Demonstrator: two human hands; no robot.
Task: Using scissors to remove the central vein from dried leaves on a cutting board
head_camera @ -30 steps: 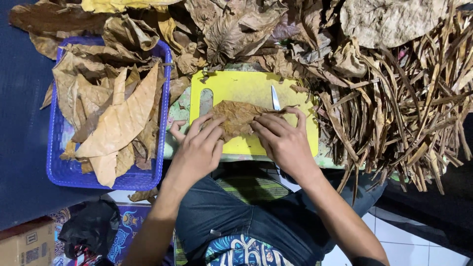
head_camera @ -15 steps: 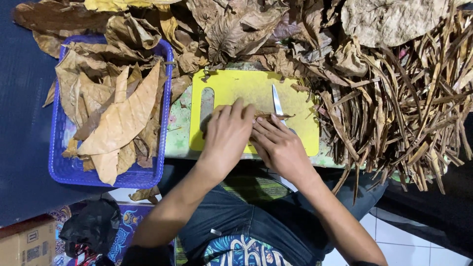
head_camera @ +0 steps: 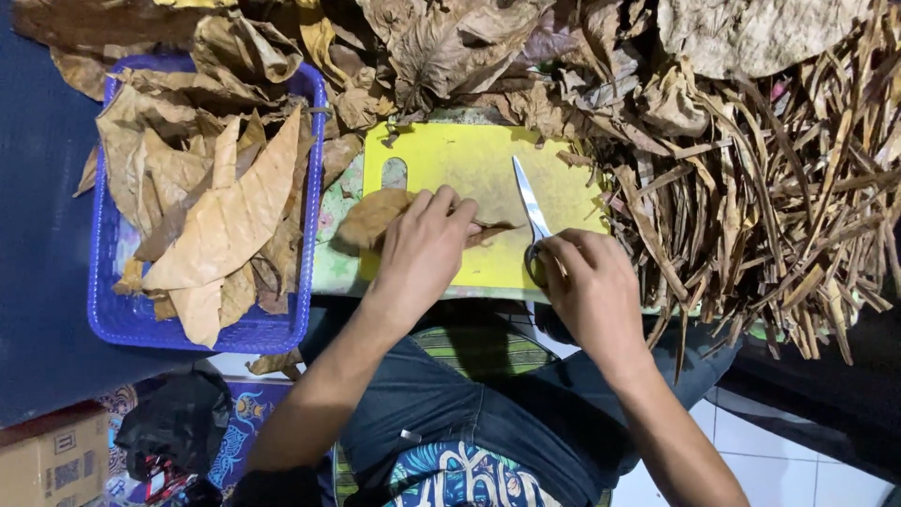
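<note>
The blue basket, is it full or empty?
Full: the blue basket is heaped with dry leaves that rise over its rim.

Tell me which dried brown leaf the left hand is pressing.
The folded brown leaf on the yellow cutting board, under the left hand; other leaves lie untouched.

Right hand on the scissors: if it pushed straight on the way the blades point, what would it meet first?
The right hand holds metal scissors pointing up across the yellow plastic cutting board. Bare board first, then probably the heap of dry brown leaves beyond; depth is unclear.
</note>
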